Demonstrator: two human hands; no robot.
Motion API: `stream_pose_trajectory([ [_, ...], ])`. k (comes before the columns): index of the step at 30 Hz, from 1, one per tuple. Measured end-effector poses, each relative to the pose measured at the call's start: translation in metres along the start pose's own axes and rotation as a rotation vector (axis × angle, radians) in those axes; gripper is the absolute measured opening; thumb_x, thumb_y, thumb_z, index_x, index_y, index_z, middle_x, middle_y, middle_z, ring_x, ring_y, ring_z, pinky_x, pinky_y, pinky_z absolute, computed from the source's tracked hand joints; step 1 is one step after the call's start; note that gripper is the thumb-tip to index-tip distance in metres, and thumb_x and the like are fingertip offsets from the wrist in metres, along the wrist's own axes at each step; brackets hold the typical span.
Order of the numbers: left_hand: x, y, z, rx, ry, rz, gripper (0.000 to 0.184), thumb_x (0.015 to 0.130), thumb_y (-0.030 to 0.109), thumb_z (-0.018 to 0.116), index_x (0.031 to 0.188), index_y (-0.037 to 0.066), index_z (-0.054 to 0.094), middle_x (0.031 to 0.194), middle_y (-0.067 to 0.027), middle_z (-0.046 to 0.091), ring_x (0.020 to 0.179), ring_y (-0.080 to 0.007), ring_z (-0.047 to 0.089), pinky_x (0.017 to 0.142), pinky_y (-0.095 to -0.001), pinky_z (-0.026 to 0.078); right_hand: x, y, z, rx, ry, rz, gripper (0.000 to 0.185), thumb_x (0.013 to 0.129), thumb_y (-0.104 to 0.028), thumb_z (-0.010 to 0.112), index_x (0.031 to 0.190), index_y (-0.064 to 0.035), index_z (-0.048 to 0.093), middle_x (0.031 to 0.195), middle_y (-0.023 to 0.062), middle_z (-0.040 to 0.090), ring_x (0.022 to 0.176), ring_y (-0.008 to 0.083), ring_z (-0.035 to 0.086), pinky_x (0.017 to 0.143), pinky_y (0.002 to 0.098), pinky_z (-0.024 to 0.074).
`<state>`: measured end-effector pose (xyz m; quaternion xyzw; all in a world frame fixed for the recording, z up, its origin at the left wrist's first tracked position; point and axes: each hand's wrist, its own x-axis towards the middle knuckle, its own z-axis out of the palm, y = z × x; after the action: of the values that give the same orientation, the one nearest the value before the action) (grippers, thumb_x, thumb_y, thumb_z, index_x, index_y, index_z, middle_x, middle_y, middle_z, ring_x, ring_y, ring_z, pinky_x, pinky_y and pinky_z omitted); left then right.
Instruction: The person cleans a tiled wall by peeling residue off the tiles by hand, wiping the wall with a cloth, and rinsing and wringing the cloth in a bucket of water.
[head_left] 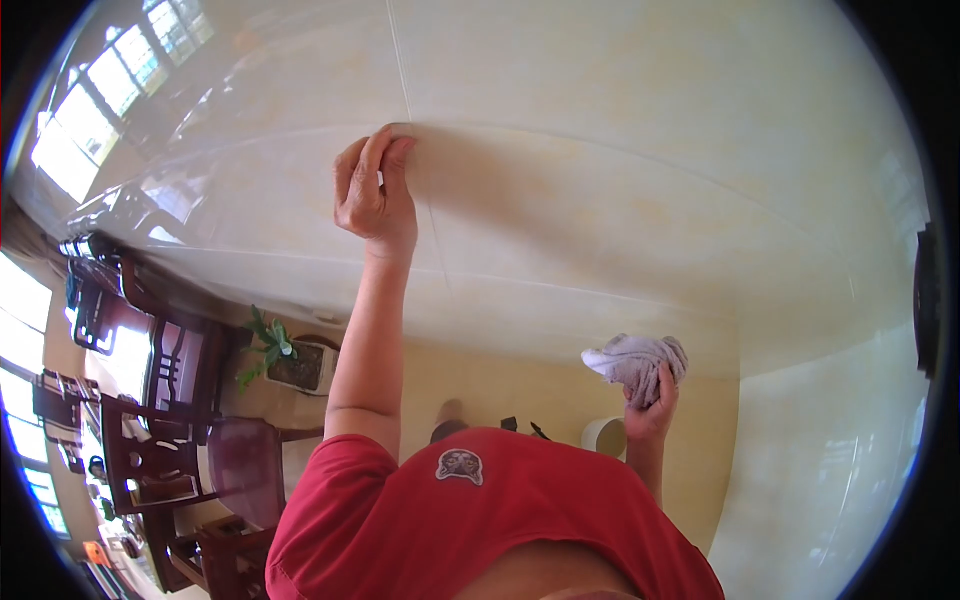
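My left hand (378,190) is raised to the pale glossy tiled wall (620,90), at the vertical joint (399,60) between two tiles. Its thumb and fingers are bent together in a pinch at the wall. Whatever they hold, if anything, is too small to make out. A shadow of the hand and arm falls to the right across the tiles. Lower on the right, my right hand (652,408) grips a bunched light purple-grey towel (636,362), held out in front of my body and apart from my left hand.
A potted plant (272,345) stands on the floor to the left. Dark wooden chairs (245,470) and other furniture lie beyond it, near bright windows (25,370). A pale round container (604,437) is on the floor below my right hand. Another glossy wall (830,470) rises on the right.
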<state>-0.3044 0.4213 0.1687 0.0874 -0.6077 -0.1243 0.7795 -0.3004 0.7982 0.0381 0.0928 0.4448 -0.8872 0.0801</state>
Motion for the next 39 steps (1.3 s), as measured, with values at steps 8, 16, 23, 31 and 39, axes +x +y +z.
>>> stream_pose_trajectory([
  [8,-0.001,-0.006,-0.001,-0.066,-0.039,0.054,0.02,0.068,-0.007,0.073,0.084,0.004,0.069,0.081,-0.0043,0.061,0.068,-0.0135,0.057,0.054,-0.0233,0.048,0.014,0.019,-0.042,-0.172,0.05,-0.106,0.048,0.072,0.002,0.06,0.117,-0.0059,0.047,0.1,0.0088,0.055,0.085,0.0187,0.056,0.066,0.0308,0.0452],
  [16,0.004,-0.001,-0.004,-0.069,-0.075,0.044,0.015,0.07,-0.003,0.073,0.08,0.005,0.066,0.08,-0.0034,0.061,0.07,-0.0145,0.056,0.053,-0.0238,0.045,0.001,0.001,-0.005,-0.029,-0.011,-0.008,0.023,0.087,-0.026,0.053,0.105,-0.0115,0.053,0.088,0.0005,0.061,0.074,0.0133,0.058,0.05,0.0271,0.0394],
  [23,-0.004,-0.011,-0.005,-0.235,-0.097,-0.188,0.012,0.077,-0.004,0.065,0.085,0.005,0.065,0.09,-0.0036,0.059,0.07,-0.0111,0.056,0.059,-0.0227,0.048,0.003,0.009,-0.016,-0.172,0.0,-0.122,0.025,0.088,-0.022,0.05,0.107,-0.0042,0.05,0.096,0.006,0.054,0.08,0.0133,0.054,0.057,0.0289,0.0462],
  [31,0.003,0.003,-0.006,-0.303,-0.074,-0.311,0.016,0.074,-0.004,0.068,0.087,0.006,0.068,0.087,-0.0019,0.059,0.074,-0.01,0.055,0.054,-0.0218,0.044,-0.004,-0.005,-0.001,-0.008,-0.093,0.008,0.026,0.086,-0.021,0.053,0.108,-0.0066,0.05,0.091,0.005,0.056,0.078,0.0148,0.055,0.056,0.0286,0.0431],
  [39,0.01,0.003,0.004,-0.088,-0.024,-0.044,0.018,0.069,-0.004,0.073,0.083,0.007,0.068,0.078,0.0001,0.053,0.066,-0.0106,0.048,0.049,-0.0221,0.039,-0.005,-0.002,0.005,0.006,0.032,0.032,0.027,0.085,-0.022,0.053,0.107,-0.0076,0.051,0.09,0.003,0.056,0.077,0.0142,0.055,0.055,0.0288,0.0418],
])
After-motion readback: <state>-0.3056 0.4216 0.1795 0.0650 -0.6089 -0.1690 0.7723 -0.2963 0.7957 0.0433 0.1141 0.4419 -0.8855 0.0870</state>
